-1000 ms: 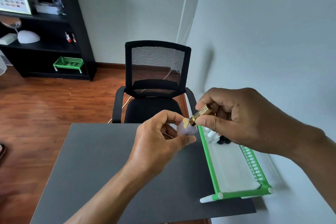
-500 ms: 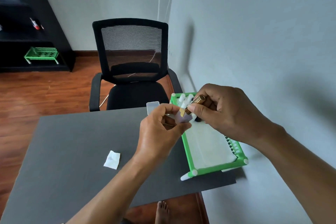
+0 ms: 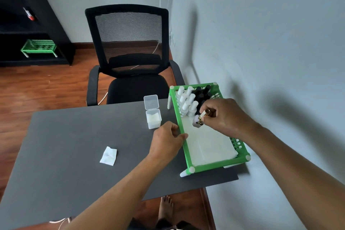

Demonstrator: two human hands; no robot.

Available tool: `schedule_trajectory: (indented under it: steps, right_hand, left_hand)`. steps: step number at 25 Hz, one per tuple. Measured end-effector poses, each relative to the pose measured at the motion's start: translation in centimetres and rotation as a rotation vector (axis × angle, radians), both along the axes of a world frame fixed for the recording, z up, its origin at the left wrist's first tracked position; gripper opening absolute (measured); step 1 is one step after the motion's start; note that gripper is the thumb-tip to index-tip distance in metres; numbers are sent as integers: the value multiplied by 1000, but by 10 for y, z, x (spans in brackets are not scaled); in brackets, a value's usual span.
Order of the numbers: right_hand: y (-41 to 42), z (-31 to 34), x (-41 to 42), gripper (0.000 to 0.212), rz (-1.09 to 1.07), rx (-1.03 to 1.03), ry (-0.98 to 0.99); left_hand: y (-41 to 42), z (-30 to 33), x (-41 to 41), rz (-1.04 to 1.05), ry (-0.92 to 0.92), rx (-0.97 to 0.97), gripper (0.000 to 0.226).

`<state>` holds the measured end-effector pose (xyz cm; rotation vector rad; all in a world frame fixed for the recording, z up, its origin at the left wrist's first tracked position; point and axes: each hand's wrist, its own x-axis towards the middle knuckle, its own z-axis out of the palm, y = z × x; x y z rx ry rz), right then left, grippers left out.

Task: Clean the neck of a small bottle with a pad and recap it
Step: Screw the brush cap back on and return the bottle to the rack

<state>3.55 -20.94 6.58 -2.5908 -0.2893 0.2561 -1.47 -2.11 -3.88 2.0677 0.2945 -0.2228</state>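
My right hand (image 3: 225, 117) pinches the gold cap (image 3: 205, 113) of a small pale lilac bottle (image 3: 196, 122) and holds it tilted just above the white liner of the green tray (image 3: 183, 143). The cap sits on the bottle's neck. My left hand (image 3: 167, 143) is beside the tray's left rim with its fingers loosely curled and nothing visible in them. A crumpled white pad (image 3: 108, 155) lies on the grey table (image 3: 74, 145), well to the left of both hands.
A clear box of pads (image 3: 153, 119) with its lid open stands left of the tray. White bottles (image 3: 186, 102) and black bottles (image 3: 202, 92) fill the tray's far end. The wall is close on the right; a black chair (image 3: 128, 52) stands behind the table.
My left hand let go of the bottle and dropped to the tray's rim. My right hand carried the capped bottle down over the tray. The view tilted down.
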Motion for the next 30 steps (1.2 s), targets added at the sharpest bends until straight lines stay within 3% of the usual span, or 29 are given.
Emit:
schedule_trajectory:
  steps: [8,20,26,30]
  right_hand:
    - [9,-41,29,20,152,-139,2]
    - [8,-39,31,28,130,-132,24]
    - [10,-39,26,22,133,-129,2]
    - [17,-35,25,31,122,-151,37]
  left_hand:
    - [-4,-11,5,84,108,-179,20]
    - [-5,-11,2,106,130,-229,19]
    - [-6,-10,1,113,143,-242,19]
    - [-4,-11,2,108,141,-266,19]
